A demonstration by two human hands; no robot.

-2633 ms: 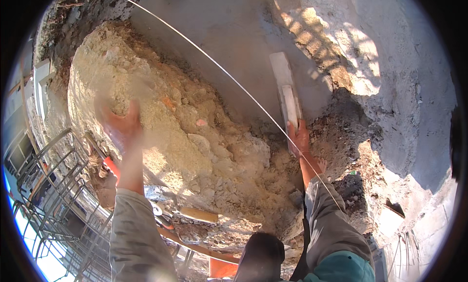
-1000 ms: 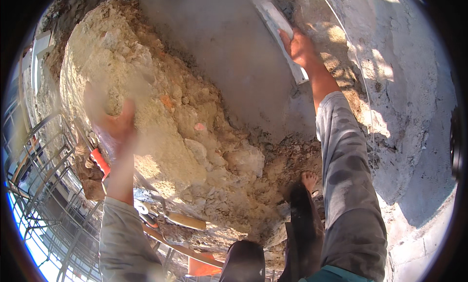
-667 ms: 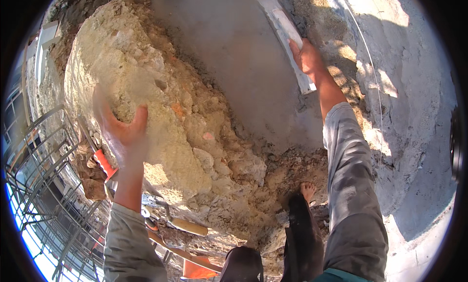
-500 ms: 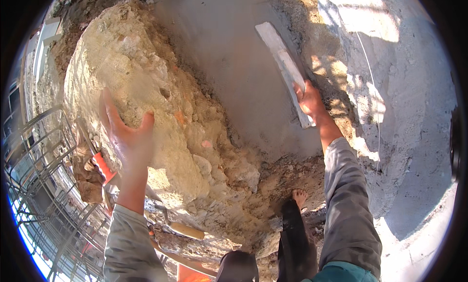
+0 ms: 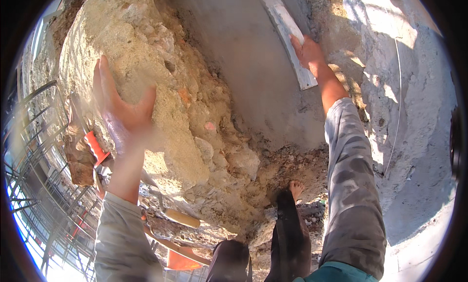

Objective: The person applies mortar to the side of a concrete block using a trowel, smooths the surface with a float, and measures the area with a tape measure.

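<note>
My right hand [image 5: 310, 54] grips a long, pale plastering float [image 5: 287, 31] near its lower end. The float lies along a smooth strip of wet grey concrete [image 5: 239, 63], close to the strip's right edge. On the left, my left hand [image 5: 124, 104] is spread over a big yellowish mound of rock and earth [image 5: 141, 43], fingers apart and holding nothing. Whether its palm touches the mound is hard to tell. Left of that wrist is a tool with an orange-red handle [image 5: 96, 148]. Below lies a trowel with a wooden handle [image 5: 181, 218].
Steel rebar cages [image 5: 36, 184] fill the far left. A rough grey wall [image 5: 414, 116] rises on the right, with a thin pale line [image 5: 399, 82] along it. My bare foot [image 5: 296, 189] stands on loose dirt. An orange piece [image 5: 181, 259] lies near my knees.
My right hand and the float have moved farther away and slightly right along the concrete. The left hand stays spread over the mound. The whole view has shifted a little.
</note>
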